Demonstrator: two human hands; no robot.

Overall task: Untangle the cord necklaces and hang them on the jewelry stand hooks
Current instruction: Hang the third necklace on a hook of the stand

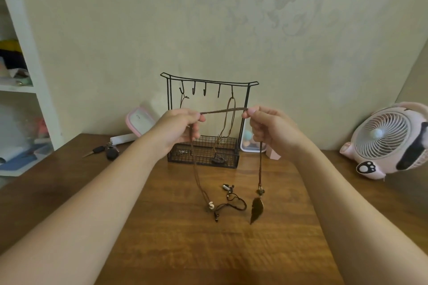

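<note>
Left hand [183, 127] and right hand [271, 129] each pinch the cord necklace [222, 110] in a closed grip, stretched just near of the stand [208, 80]. Untangling seems done; next, loop it over a free hook [205, 91].

One black wire jewelry stand [203, 162]; five hooks [205, 92]. Two cords hooked: thin dark cord [183, 99], brown looped cord [232, 111]. One brown braided cord [222, 110] between two hands: left hand [180, 127], right hand [271, 129]. One dark leaf-shaped pendant [257, 211]. One white bead [211, 205]. One black beaded cord [234, 202]. One brown wooden table [162, 238]. One pink round desk fan [384, 141]. One black-headed key [93, 151], one black key fob [111, 153]. One white tube [122, 139].
</note>
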